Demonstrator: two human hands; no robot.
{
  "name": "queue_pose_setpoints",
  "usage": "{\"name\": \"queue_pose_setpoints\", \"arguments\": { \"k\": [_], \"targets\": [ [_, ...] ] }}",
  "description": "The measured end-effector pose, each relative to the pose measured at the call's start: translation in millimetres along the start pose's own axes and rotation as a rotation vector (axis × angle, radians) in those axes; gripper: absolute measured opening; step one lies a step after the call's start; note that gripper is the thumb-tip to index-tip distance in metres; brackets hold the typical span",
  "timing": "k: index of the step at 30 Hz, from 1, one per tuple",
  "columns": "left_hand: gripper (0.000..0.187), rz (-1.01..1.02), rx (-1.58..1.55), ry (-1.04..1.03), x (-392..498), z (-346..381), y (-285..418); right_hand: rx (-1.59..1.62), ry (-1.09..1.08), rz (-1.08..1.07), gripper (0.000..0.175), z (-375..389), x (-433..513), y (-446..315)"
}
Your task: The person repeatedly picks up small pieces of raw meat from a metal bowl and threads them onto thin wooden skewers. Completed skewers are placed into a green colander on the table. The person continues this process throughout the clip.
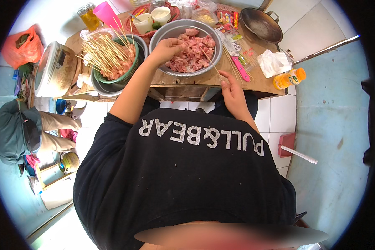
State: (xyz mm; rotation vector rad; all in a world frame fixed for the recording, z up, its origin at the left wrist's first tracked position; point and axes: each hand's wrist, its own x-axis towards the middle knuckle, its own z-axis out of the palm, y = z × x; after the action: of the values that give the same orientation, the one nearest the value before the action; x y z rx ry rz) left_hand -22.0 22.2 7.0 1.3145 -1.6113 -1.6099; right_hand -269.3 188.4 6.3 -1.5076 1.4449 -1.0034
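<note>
My left hand (169, 49) reaches over a grey metal basin (155, 64) of raw meat pieces (195, 51), its fingertips at the meat; whether they grip a piece is unclear. Between the fingers of my right hand (228, 83), just outside the basin's near right rim, is a thin bamboo skewer (213, 65) whose far end points into the basin over the meat. To the left, a green plastic basket (129, 73) holds many skewers with meat (112, 59) on them. That basket rests in another grey basin (104, 91).
Right of the basin lie a pink-handled knife (240, 67), loose skewers and plastic packaging. Farther right are a wok (262, 25), white tissue (273, 62) and an orange bottle (290, 78). Behind stand white tubs (161, 15) and a pink cup (106, 14). A large pot (54, 70) and another person (19, 131) are left.
</note>
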Motion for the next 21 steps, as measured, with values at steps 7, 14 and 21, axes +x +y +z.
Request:
{"name": "queue_pose_setpoints", "arguments": {
  "k": [7,14,21],
  "targets": [
    [0.022,-0.018,-0.706,-0.021,-21.6,17.6,8.4,-0.220,0.028,-0.020,0.033,17.6,0.3,-32.0],
    [0.023,-0.032,-0.806,0.011,-30.8,28.4,11.8,-0.252,0.033,-0.008,0.032,18.7,-0.5,-45.0],
    [0.028,-0.010,-0.753,0.058,-36.8,34.0,12.6,-0.227,0.049,0.004,0.029,20.8,-1.2,-47.8]
  ]
}}
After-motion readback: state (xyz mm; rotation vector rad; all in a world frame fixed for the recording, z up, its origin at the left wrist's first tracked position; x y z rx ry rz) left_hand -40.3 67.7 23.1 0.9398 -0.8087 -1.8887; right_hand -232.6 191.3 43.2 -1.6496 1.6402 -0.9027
